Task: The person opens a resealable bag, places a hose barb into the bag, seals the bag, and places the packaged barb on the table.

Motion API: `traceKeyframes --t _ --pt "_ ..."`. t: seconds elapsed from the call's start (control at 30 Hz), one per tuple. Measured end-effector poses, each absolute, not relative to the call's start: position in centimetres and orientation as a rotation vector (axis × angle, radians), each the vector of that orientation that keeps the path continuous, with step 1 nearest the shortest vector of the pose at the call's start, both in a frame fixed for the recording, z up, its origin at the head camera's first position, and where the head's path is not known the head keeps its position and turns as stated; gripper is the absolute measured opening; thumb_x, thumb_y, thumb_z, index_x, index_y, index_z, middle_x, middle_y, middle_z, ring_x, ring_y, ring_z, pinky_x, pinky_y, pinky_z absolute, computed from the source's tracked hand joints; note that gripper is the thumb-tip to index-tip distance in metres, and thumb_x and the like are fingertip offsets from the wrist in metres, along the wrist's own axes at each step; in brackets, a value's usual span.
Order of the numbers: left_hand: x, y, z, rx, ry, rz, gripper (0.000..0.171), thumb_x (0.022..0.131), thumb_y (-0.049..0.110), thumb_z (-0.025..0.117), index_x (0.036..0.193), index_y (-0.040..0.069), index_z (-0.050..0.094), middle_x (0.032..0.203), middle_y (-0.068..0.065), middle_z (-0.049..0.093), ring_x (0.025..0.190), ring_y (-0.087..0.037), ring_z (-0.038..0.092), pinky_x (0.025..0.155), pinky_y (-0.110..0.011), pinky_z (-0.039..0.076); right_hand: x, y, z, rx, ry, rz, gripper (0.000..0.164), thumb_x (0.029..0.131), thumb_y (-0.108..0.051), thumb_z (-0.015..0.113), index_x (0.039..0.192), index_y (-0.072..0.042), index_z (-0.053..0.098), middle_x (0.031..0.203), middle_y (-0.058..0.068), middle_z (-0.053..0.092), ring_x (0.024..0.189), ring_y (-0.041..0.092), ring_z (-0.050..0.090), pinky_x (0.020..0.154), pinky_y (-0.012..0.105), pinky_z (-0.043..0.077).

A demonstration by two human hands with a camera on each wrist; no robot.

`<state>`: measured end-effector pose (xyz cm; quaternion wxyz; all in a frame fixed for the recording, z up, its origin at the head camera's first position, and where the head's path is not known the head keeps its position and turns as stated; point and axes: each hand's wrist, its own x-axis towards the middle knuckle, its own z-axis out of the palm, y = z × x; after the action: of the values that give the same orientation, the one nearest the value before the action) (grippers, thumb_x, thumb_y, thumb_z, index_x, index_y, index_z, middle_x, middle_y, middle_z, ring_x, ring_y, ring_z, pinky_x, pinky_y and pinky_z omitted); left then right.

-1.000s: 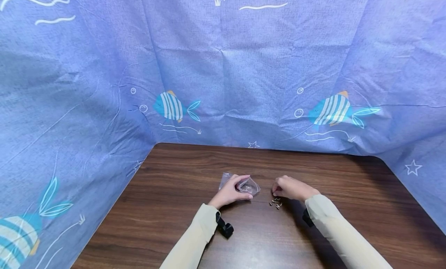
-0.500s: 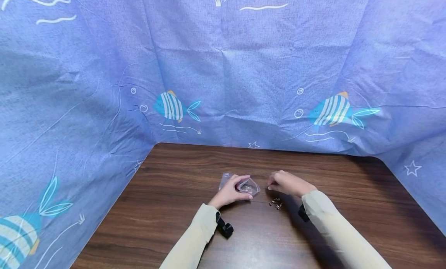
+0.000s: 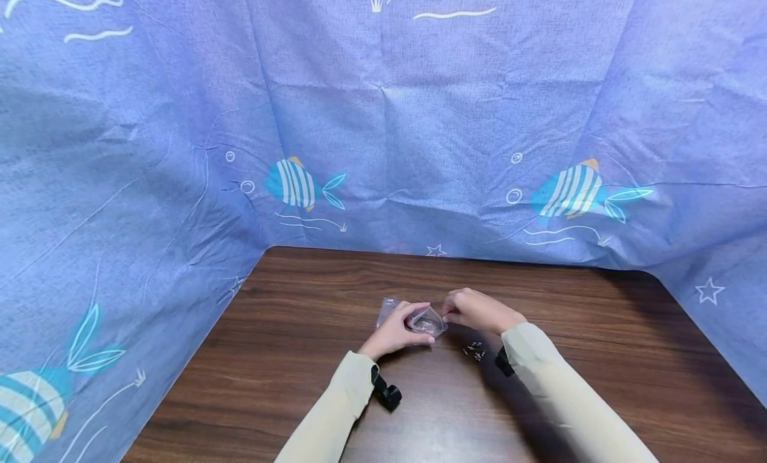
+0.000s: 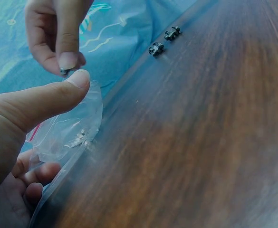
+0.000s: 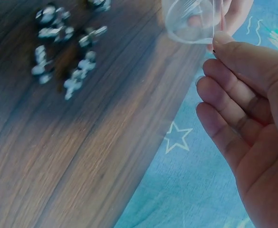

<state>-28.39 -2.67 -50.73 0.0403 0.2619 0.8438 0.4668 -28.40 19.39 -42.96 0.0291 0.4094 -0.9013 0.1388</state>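
The clear plastic bag (image 3: 428, 324) lies on the brown table (image 3: 299, 363), within the curve of the left hand (image 3: 397, 330), whose thumb and fingers hold it wide with its mouth gaping. It looks very light, limp and a little slippery, so it would likely fold if let go; the best hold seems to be at the rim, thumb on 1 side and fingers on the other, leaving the gap between free. Its long axis runs roughly left to right across the table, with a flat corner past the left hand and the mouth towards the right hand (image 3: 476, 311). A red strip (image 4: 35, 132) crosses it by the left hand's thumb, and shiny bits (image 4: 80, 139) sit inside it.

The right hand keeps a narrow pinch, thumb against fingertip, on 1 small metal piece (image 4: 64, 71) at the bag's edge; whether it touches the plastic is hard to tell from these angles. Such a piece is probably hard, smooth and light, sturdy but easy to drop, and best taken across its middle. The loose metal parts (image 3: 475, 351) lie in a cluster on the table, nearer the person than the right hand; in the right wrist view their long axes point several different ways
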Motion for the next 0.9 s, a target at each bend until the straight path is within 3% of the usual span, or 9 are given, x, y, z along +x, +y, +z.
traceKeyframes --t 0.3,0.9 --pt "-28.5 -2.7 -50.8 0.814 2.599 1.424 0.071 0.072 0.030 0.085 0.135 0.017 0.056 0.105 -0.004 0.055 0.083 -0.008 0.043 0.071 -0.020 0.038 -28.5 18.2 -42.6 1.286 -2.757 0.464 0.006 0.085 -0.007 0.070 0.079 -0.008 0.070 0.077 -0.004 0.063 0.067 0.001 0.054 0.063 0.019 0.049" --pt "-28.6 -2.6 -50.8 0.818 2.592 1.438 0.070 0.072 0.029 0.085 0.134 0.015 0.056 0.103 -0.004 0.055 0.082 -0.009 0.043 0.070 -0.020 0.038 -28.4 17.3 -42.3 1.282 -2.781 0.463 0.005 0.086 -0.010 0.070 0.081 -0.007 0.069 0.079 -0.004 0.064 0.070 0.003 0.056 0.065 0.020 0.050"
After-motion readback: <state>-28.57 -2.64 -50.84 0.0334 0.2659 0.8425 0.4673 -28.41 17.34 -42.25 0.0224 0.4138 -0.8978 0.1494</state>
